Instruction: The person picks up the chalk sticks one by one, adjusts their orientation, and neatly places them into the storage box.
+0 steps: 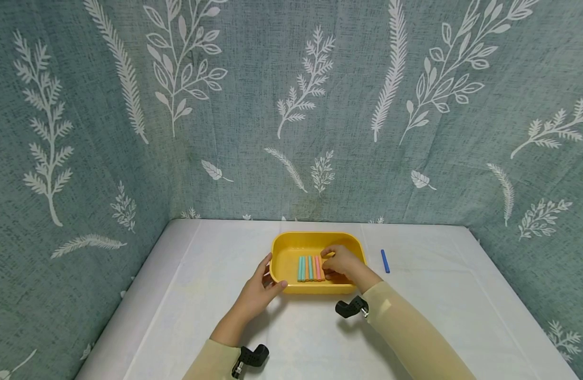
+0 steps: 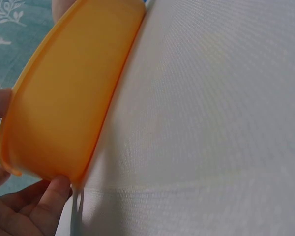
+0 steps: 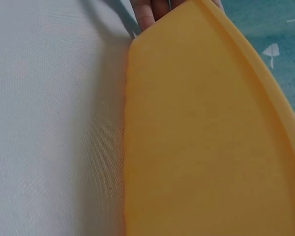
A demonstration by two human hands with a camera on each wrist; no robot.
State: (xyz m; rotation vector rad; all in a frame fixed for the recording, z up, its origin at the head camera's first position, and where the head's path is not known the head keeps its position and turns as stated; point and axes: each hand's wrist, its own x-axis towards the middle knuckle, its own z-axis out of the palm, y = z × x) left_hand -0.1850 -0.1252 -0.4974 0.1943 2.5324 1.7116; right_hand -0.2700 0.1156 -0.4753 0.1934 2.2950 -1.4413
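Observation:
A yellow plastic tray (image 1: 282,248) with rounded corners stands on the white-covered table. Inside it lies a row of thin pastel sticks (image 1: 310,268), side by side, in turquoise, orange and pink. My left hand (image 1: 255,295) grips the tray's near left corner, thumb at the front and fingers along the left side; the left wrist view shows this hand (image 2: 32,209) against the tray wall (image 2: 73,88). My right hand (image 1: 344,262) reaches into the tray, fingertips at the right end of the row. Whether it pinches a stick is hidden. The right wrist view mostly shows the tray's outer wall (image 3: 201,113).
A dark blue stick (image 1: 385,261) lies on the table (image 1: 443,301) to the right of the tray. Leaf-patterned grey-green cloth (image 1: 253,105) hangs behind the table and along its sides. Black wrist mounts (image 1: 254,355) sit at both sleeves.

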